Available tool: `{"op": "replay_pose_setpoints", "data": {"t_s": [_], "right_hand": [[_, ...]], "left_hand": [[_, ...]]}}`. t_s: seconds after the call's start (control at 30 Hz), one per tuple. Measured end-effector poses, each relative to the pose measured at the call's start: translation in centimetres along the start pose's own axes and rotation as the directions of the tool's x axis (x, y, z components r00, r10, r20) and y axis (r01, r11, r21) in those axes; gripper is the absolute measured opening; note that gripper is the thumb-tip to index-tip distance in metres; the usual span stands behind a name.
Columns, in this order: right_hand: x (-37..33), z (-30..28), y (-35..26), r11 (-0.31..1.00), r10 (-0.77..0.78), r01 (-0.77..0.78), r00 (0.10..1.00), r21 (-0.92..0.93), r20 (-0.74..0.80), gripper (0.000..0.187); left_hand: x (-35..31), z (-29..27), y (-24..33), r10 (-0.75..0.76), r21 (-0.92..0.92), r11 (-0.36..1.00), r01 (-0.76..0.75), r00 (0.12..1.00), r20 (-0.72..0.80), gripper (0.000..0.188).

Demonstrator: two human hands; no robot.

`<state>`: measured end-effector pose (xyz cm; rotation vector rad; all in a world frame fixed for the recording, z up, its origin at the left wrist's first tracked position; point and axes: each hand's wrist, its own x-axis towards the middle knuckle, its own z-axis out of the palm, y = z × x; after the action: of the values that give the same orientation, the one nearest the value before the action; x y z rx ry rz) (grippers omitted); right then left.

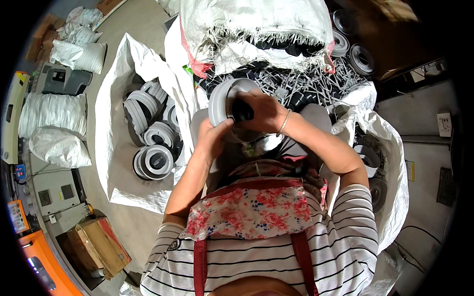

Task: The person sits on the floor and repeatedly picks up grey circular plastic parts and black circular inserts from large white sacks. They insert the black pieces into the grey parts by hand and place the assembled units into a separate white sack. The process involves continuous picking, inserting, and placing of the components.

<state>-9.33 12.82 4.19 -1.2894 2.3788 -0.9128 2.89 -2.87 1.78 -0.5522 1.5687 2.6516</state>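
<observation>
Between my hands, above my lap, is a grey ribbed plastic ring (218, 102), round and hollow. My left hand (213, 137) grips its near left side, thumb on the rim and the other fingers mostly hidden. On the right, my right hand (266, 112) is closed on the ring's other side, with fingers reaching over its edge into the opening. Something dark shows inside the ring; I cannot tell what it is. Just beyond the ring lies a heap of thin grey plastic sprue pieces (296, 81) mixed with black parts.
To the left, an open white woven sack (116, 148) holds several similar grey rings (154, 163). A frayed white sack (266, 19) lies over the heap. At right stands another open sack (395, 192) with rings inside. Filled sacks (54, 116) and a cardboard box (101, 246) line the far left.
</observation>
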Motion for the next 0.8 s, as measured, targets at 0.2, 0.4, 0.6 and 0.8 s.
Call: {"op": "replay_pose_setpoints", "data": {"t_s": [0.2, 0.4, 0.6, 0.8], "right_hand": [[-0.4, 0.0, 1.6, 0.836, -0.497, 0.484, 0.867, -0.257, 0.015, 0.068], [0.3, 0.7, 2.4, 0.946, -0.321, 0.325, 0.939, 0.012, -0.122, 0.044], [-0.1, 2.7, 4.0, 0.823, 0.065, -0.110, 0.993, 0.558, 0.101, 0.050], [0.5, 3.8, 5.0, 0.407, 0.178, -0.523, 0.849, 0.749, 0.497, 0.061]], "left_hand": [[0.5, -1.1, 1.6, -0.158, -0.059, 0.985, 0.162, 0.985, 0.075, 0.035], [0.1, 1.2, 1.2, -0.091, -0.032, 0.995, 0.092, 0.995, 0.029, 0.029], [-0.4, 1.3, 0.4, 0.104, -0.013, 0.994, -0.104, 0.995, 0.003, 0.031], [-0.4, 0.7, -0.2, 0.105, 0.147, 0.984, -0.099, 0.994, -0.035, 0.044]]}}
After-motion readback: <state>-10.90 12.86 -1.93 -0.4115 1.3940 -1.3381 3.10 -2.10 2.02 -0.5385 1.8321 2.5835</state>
